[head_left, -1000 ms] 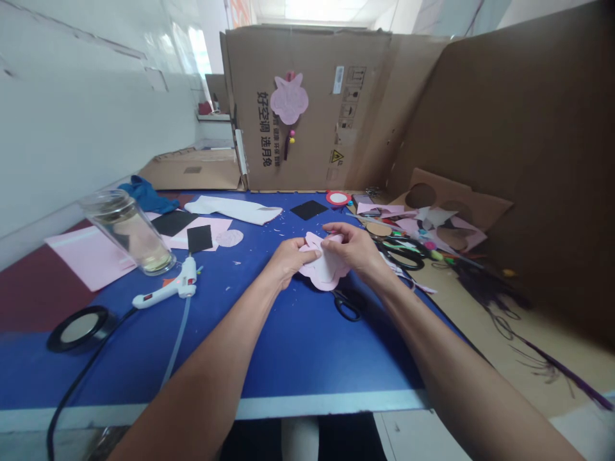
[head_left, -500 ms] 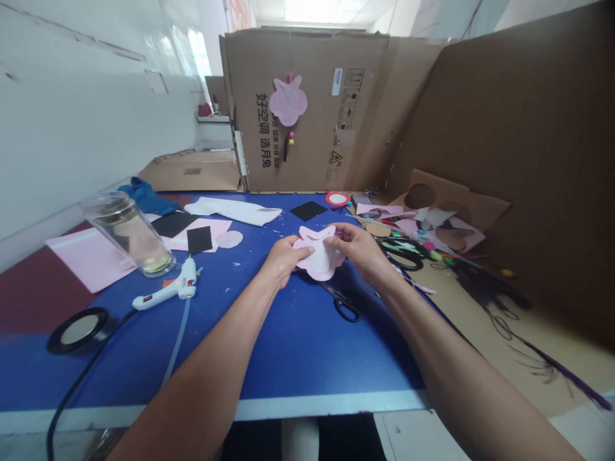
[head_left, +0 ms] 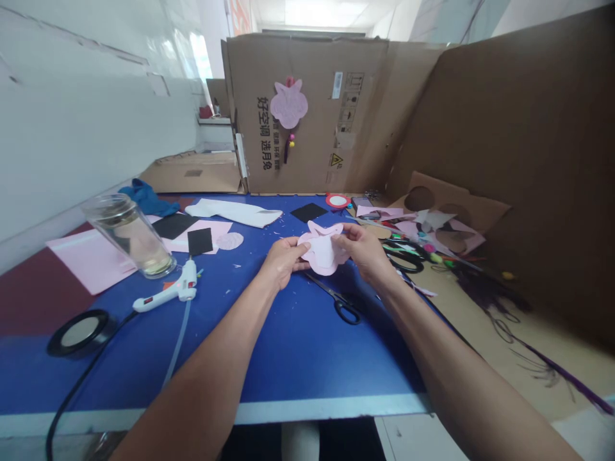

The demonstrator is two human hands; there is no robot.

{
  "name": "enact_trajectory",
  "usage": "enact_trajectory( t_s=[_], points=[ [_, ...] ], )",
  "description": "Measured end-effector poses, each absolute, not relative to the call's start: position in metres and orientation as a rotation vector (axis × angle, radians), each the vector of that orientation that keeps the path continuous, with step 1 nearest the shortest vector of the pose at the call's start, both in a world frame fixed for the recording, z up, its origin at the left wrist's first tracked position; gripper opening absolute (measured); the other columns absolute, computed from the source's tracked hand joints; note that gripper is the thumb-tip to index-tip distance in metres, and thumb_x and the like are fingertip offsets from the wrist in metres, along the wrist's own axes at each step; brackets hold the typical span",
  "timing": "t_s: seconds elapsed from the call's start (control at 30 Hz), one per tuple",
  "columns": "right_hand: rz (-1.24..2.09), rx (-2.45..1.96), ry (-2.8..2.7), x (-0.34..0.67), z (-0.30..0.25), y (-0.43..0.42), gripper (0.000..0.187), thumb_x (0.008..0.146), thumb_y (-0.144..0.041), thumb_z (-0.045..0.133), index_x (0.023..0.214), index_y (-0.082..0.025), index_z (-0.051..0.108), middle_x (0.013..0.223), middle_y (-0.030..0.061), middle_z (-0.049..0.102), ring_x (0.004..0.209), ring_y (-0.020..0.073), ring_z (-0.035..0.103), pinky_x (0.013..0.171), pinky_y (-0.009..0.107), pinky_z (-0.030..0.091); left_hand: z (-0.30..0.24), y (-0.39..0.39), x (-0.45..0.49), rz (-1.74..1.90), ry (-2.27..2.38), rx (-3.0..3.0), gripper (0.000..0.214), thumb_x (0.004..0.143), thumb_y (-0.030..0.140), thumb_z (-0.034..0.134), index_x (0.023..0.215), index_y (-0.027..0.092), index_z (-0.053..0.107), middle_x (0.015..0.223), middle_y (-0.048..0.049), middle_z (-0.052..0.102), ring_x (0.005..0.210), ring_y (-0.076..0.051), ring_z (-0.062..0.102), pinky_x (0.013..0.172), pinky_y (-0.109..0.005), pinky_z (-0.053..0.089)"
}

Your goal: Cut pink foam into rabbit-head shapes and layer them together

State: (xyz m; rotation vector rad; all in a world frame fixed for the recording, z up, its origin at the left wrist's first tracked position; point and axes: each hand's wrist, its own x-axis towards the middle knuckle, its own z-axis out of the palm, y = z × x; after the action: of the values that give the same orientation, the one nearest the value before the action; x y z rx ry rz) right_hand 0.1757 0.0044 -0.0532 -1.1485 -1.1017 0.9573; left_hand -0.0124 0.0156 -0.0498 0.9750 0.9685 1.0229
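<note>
Left hand (head_left: 282, 262) and right hand (head_left: 366, 251) clamped on pale pink lobed foam cutout (head_left: 332, 264), one at each side edge, fingers closed on it. Cutout sits between hands, apparently just above blue tabletop (head_left: 269, 358); two ear-like lobes point away from person, long axis running forward. Two-sided pinch seems to keep piece steady and flat. Black-handled steel scissors (head_left: 346, 312) lie just nearer person than grip; white hot-glue gun (head_left: 182, 288) well left of it.
</note>
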Motion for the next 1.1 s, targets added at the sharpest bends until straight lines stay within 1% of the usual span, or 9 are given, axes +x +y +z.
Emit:
enact_trajectory(
  t_s=[0.13, 0.33, 0.4, 0.47, 0.57, 0.73, 0.9, 1.03, 1.1],
  points=[
    [0.967, -1.138, -1.111, 0.175, -0.053, 0.004, 0.042, 0.064, -0.035, 0.083, 0.102, -0.020, 0.074, 0.084, 0.0019, 0.076, 0.068, 0.0173, 0.063, 0.061, 0.028, 0.046, -0.050, 0.015, -0.013, 1.030, 0.966, 0.974, 0.013, 0.096, 0.020, 0.067, 0.088, 0.014, 0.075, 0.084, -0.0111, 0.079, 0.067, -0.017, 0.072, 0.067, -0.031, 0.061],
    [0.981, -1.136, -1.114, 0.176, -0.054, 0.005, 0.043, 0.063, -0.035, 0.083, 0.102, -0.019, 0.073, 0.084, 0.0020, 0.075, 0.069, 0.0180, 0.064, 0.063, 0.029, 0.048, -0.052, 0.016, -0.013, 1.041, 0.956, 0.962, 0.017, 0.095, 0.029, 0.068, 0.090, 0.014, 0.076, 0.083, -0.0122, 0.078, 0.071, -0.019, 0.073, 0.070, -0.034, 0.061],
    [0.985, -1.129, -1.117, 0.176, -0.054, 0.005, 0.043, 0.063, -0.035, 0.083, 0.102, -0.019, 0.073, 0.084, 0.0021, 0.076, 0.070, 0.0182, 0.065, 0.065, 0.029, 0.048, -0.054, 0.017, -0.013, 1.049, 0.922, 0.972, 0.021, 0.093, 0.035, 0.072, 0.092, 0.015, 0.076, 0.084, -0.0118, 0.078, 0.070, -0.019, 0.072, 0.070, -0.035, 0.061],
    [0.999, -1.117, -1.130, 0.175, -0.053, 0.004, 0.043, 0.063, -0.034, 0.083, 0.102, -0.019, 0.073, 0.085, 0.0024, 0.076, 0.071, 0.0185, 0.065, 0.066, 0.029, 0.048, -0.057, 0.017, -0.013, 1.053, 0.899, 0.996, 0.024, 0.086, 0.038, 0.080, 0.092, 0.015, 0.077, 0.083, -0.0102, 0.077, 0.068, -0.018, 0.070, 0.069, -0.035, 0.060],
    [1.026, -1.114, -1.149, 0.173, -0.051, 0.002, 0.043, 0.063, -0.034, 0.085, 0.102, -0.020, 0.073, 0.086, 0.0028, 0.077, 0.073, 0.0190, 0.066, 0.068, 0.030, 0.049, -0.060, 0.018, -0.011, 1.065, 0.931, 1.022, 0.025, 0.076, 0.035, 0.088, 0.086, 0.015, 0.076, 0.079, -0.0074, 0.075, 0.065, -0.017, 0.068, 0.066, -0.033, 0.058],
    [1.004, -1.140, -1.120, 0.171, -0.048, 0.000, 0.041, 0.063, -0.040, 0.089, 0.095, -0.019, 0.074, 0.083, 0.0021, 0.076, 0.070, 0.0176, 0.063, 0.065, 0.029, 0.047, -0.062, 0.018, -0.010, 1.062, 0.966, 1.046, 0.020, 0.077, 0.031, 0.085, 0.083, 0.016, 0.074, 0.076, -0.0058, 0.073, 0.064, -0.017, 0.067, 0.062, -0.031, 0.056],
    [1.008, -1.166, -1.125, 0.170, -0.047, -0.002, 0.038, 0.062, -0.046, 0.089, 0.082, -0.019, 0.072, 0.075, 0.0018, 0.072, 0.063, 0.0164, 0.060, 0.059, 0.028, 0.044, -0.060, 0.017, -0.011, 1.044, 0.946, 1.069, 0.027, 0.071, 0.037, 0.089, 0.076, 0.017, 0.071, 0.069, -0.0032, 0.070, 0.059, -0.015, 0.063, 0.058, -0.029, 0.053],
    [1.027, -1.174, -1.161, 0.167, -0.047, -0.004, 0.038, 0.061, -0.045, 0.090, 0.081, -0.019, 0.072, 0.074, 0.0017, 0.073, 0.063, 0.0161, 0.060, 0.058, 0.028, 0.045, -0.063, 0.019, -0.011, 1.123, 0.884, 1.066, 0.028, 0.069, 0.036, 0.088, 0.083, 0.015, 0.077, 0.076, -0.0057, 0.075, 0.063, -0.015, 0.064, 0.061, -0.027, 0.050],
    [1.035, -1.183, -1.180, 0.166, -0.046, -0.004, 0.038, 0.061, -0.046, 0.089, 0.081, -0.019, 0.072, 0.074, 0.0016, 0.073, 0.062, 0.0156, 0.059, 0.057, 0.027, 0.044, -0.065, 0.020, -0.010, 1.164, 0.866, 1.063, 0.027, 0.068, 0.034, 0.088, 0.083, 0.014, 0.079, 0.076, -0.0066, 0.075, 0.064, -0.015, 0.065, 0.062, -0.027, 0.050]
  ],
)
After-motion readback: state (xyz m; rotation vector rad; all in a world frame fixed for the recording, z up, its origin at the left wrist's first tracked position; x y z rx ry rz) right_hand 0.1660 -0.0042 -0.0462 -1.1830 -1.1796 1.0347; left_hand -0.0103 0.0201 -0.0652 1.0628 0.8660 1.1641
